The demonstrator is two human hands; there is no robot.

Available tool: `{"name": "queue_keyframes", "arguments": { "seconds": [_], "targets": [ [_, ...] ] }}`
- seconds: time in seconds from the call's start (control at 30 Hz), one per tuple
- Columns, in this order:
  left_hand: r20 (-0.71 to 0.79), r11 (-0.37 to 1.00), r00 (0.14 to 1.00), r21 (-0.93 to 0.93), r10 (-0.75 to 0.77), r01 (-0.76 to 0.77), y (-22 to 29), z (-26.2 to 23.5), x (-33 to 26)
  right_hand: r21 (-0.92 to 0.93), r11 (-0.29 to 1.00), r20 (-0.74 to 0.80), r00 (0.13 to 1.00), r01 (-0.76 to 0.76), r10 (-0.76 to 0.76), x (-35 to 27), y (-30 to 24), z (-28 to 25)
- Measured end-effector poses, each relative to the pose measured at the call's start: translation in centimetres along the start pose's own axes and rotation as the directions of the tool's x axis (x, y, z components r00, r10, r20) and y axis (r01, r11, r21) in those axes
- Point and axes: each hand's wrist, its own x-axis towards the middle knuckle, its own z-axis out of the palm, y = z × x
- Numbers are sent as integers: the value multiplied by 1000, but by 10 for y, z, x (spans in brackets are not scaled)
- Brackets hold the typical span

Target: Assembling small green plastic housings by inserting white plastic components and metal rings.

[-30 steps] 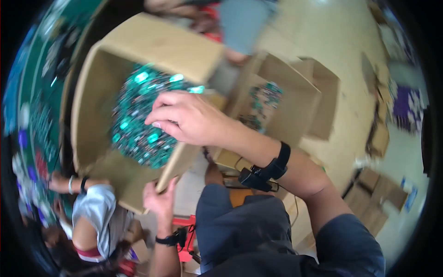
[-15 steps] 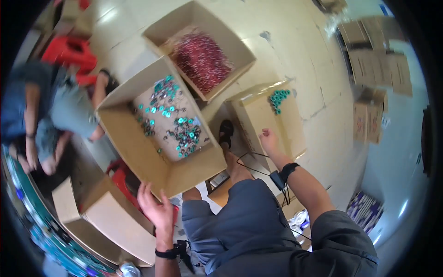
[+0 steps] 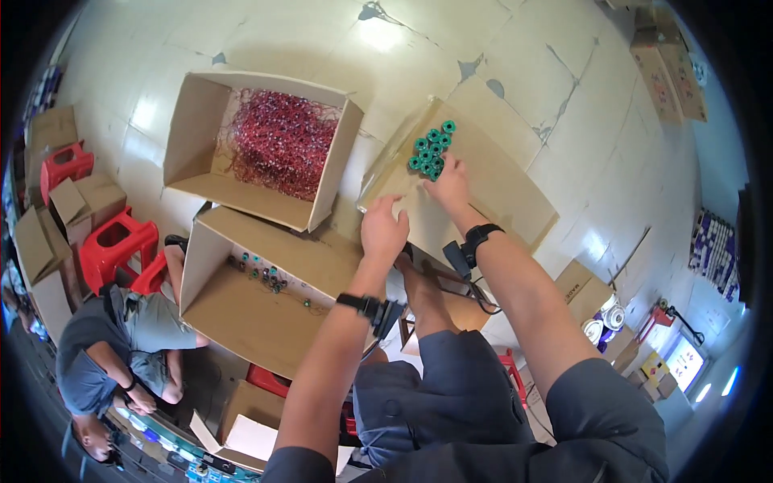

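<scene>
A cluster of small green ring-shaped parts with dark centres [image 3: 432, 150] lies on top of a closed, taped cardboard box [image 3: 507, 191]. My right hand [image 3: 448, 185] is over that box at the near edge of the cluster, thumb and fingers apart beside the closest rings. Whether a fingertip touches them I cannot tell. To its left, my left hand [image 3: 385, 229] is by the box's near left edge, fingers spread and holding nothing. Left of it stands an open cardboard box [image 3: 258, 314] with several green-and-dark parts [image 3: 264, 274] inside.
Another open box [image 3: 193, 121] holds a heap of red wiry pieces [image 3: 282, 141]. At the left, a person [image 3: 121, 354] sits near red stools [image 3: 119, 245]. Cartons [image 3: 664, 72] stand at the far right, and white rolls [image 3: 608, 322] lie at the right.
My view has swung to the right. Both hands have moved to the taped box: the left has left the open box's edge, and the right has reached the green parts.
</scene>
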Motion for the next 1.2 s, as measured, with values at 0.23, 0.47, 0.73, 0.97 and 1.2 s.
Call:
{"name": "queue_keyframes", "arguments": {
  "seconds": [0.23, 0.47, 0.73, 0.97, 1.2],
  "targets": [
    [-82, 952, 980, 266, 180, -153, 14, 48, 79, 103, 993, -6, 998, -56, 57, 4, -4, 5],
    [12, 919, 966, 303, 259, -251, 6, 70, 89, 114, 993, -76, 997, 39, -30, 3, 5, 13],
    [-23, 932, 976, 303, 217, -200, 5, 69, 94, 45, 998, -39, 998, 52, -51, 5, 34, 0],
    [-33, 917, 979, 358, 200, -176, 10, 87, 102, 30, 999, -133, 991, -26, 30, 11, 65, -21],
    [-54, 902, 976, 395, 210, -172, 6, 92, 105, 133, 988, -85, 992, -80, 92, 37, 34, -26]
  ]
}}
